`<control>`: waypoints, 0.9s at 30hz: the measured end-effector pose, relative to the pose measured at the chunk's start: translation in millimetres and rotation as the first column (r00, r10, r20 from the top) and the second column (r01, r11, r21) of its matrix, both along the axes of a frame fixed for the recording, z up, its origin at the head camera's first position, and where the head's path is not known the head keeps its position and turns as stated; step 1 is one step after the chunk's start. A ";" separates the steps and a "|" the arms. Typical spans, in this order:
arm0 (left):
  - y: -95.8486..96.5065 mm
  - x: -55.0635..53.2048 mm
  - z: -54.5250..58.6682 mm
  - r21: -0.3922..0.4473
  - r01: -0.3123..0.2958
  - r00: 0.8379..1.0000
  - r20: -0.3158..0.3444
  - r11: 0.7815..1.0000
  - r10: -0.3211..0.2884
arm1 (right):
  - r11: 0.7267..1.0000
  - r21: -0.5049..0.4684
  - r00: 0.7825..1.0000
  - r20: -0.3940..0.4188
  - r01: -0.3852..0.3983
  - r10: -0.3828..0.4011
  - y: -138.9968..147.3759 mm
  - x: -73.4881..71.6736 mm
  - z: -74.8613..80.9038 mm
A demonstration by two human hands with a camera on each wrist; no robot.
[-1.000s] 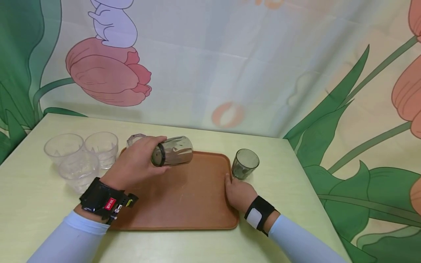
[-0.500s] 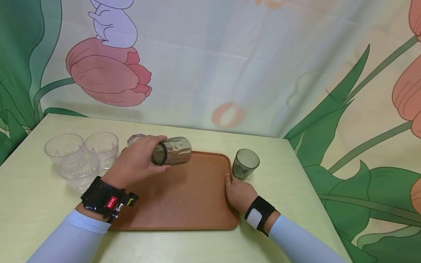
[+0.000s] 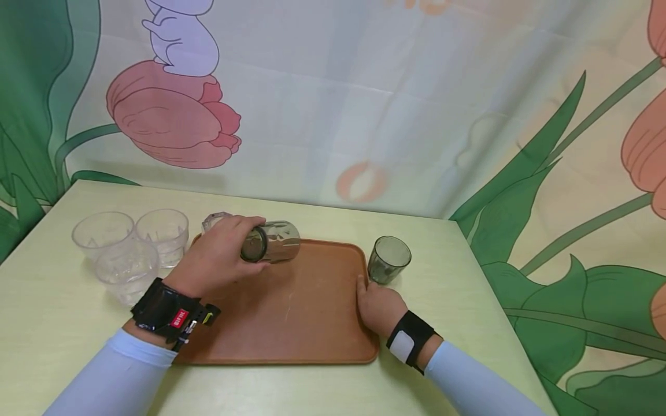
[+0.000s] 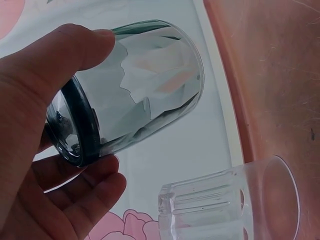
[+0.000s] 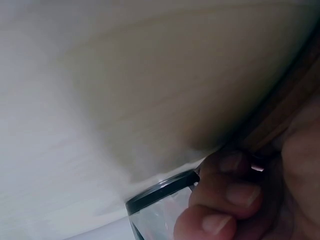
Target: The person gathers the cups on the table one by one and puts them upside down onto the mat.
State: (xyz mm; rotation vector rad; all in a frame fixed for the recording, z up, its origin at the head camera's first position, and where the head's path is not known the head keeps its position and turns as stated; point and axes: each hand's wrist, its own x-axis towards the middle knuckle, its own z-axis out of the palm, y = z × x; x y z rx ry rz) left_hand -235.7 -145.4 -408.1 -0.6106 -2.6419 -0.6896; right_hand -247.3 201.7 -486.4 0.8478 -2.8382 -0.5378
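Note:
My left hand [image 3: 221,254] grips a grey-tinted glass [image 3: 282,241] near its thick dark base. The glass lies sideways in the air over the brown tray [image 3: 312,312], its mouth pointing right. In the left wrist view the thumb is on one side of the tinted glass [image 4: 155,85] and the curled fingers are on the other. A clear faceted glass [image 4: 215,210] shows below it there, partly behind my hand in the head view. My right hand [image 3: 382,309] holds the tray's right edge. Just beyond its knuckles stands a second grey glass [image 3: 389,259], upright on the table.
Three clear glasses stand close together left of the tray: one at the back left [image 3: 103,234], another by the tray corner [image 3: 163,237], and a front one [image 3: 127,271]. A printed cloth [image 3: 291,115] hangs behind the pale table [image 3: 442,266].
The held glass has turned slightly, its mouth end shifting a little left and down, with more of its base facing the head camera. My right hand stays on the tray edge.

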 end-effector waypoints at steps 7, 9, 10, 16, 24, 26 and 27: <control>1.1 -0.1 -0.6 -0.010 -0.013 1.000 0.027 1.000 0.014 | 1.000 -0.015 1.000 -0.012 0.003 -0.003 -1.3 2.2 2.6; 1.5 -0.6 -1.0 -0.012 -0.018 0.999 0.039 1.000 0.018 | 1.000 -0.018 1.000 -0.013 0.005 -0.005 -0.7 1.5 1.0; 1.7 -0.9 -0.9 -0.015 -0.021 0.999 0.045 1.000 0.022 | 1.000 -0.020 1.000 -0.014 0.006 -0.006 -0.4 0.9 -0.1; 1.6 -2.3 -0.9 -0.025 -0.030 0.997 0.068 0.999 0.032 | 1.000 -0.028 1.000 -0.019 0.007 -0.007 1.8 -3.3 -8.4; 1.3 -4.5 -2.3 -0.024 -0.039 0.995 0.095 0.999 0.041 | 1.000 -0.012 0.999 -0.036 0.003 -0.003 -0.1 -0.7 -5.2; 1.9 -5.1 -3.1 -0.027 -0.043 0.993 0.107 0.999 0.046 | 1.000 -0.010 0.999 -0.033 0.008 -0.008 -0.9 0.5 -2.9; 2.3 -5.5 -3.7 -0.031 -0.044 0.993 0.111 0.999 0.047 | 1.000 -0.009 0.999 -0.030 0.010 -0.011 -1.1 1.0 -2.0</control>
